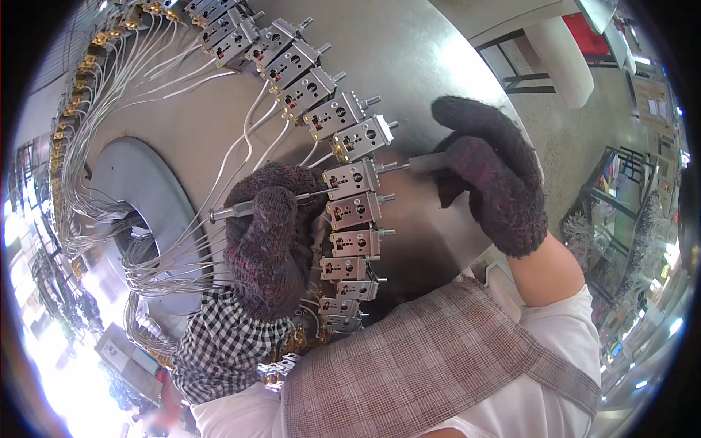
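At the metal table [420,80], left fingers [274,212] grip a screwdriver [234,211], right fingers [471,157] a grey tool [426,162], and tilting either could scratch the box [350,179] between.

Row of boxes [354,210] curves across a tabletop [409,73] between left hand [266,252] and right hand [504,182].
Wires [161,271] trail across a ring [139,164] to the left; a rack [610,201] stands apart, far right.
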`<control>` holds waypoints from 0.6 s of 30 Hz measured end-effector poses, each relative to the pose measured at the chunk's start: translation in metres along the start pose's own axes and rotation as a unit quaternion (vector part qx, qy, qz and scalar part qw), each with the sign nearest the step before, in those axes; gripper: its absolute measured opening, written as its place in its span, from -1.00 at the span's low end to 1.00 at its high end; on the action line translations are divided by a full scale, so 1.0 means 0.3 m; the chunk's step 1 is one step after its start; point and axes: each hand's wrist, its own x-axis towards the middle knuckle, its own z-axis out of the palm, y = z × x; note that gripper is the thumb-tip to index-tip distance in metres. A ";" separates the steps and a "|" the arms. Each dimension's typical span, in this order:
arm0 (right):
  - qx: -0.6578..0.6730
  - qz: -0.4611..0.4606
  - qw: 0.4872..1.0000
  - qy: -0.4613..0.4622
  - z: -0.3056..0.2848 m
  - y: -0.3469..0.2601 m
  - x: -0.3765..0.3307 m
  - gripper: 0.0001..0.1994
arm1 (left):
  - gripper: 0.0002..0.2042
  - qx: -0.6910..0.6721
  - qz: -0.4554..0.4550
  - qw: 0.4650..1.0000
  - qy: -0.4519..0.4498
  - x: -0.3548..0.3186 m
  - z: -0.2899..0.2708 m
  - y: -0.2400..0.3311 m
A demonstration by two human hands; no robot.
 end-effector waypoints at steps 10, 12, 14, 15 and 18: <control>0.065 0.018 0.997 -0.042 -0.044 0.081 -0.066 -0.66 | -0.81 -0.027 0.041 0.999 -0.016 -0.063 0.010 0.008; 0.061 0.033 0.997 -0.036 -0.034 0.087 -0.063 -0.65 | -0.79 -0.023 0.046 0.998 -0.021 -0.051 0.014 0.000; 0.061 0.025 0.997 -0.030 -0.017 0.098 -0.060 -0.64 | -0.75 -0.034 0.020 0.998 -0.053 -0.044 0.014 -0.003; 0.060 0.017 0.998 -0.027 -0.014 0.099 -0.060 -0.63 | -0.75 -0.033 0.020 0.998 -0.054 -0.043 0.015 0.002; 0.022 -0.017 0.997 -0.067 -0.034 0.102 -0.058 -0.64 | -0.68 0.008 -0.009 0.998 -0.056 -0.046 0.008 0.012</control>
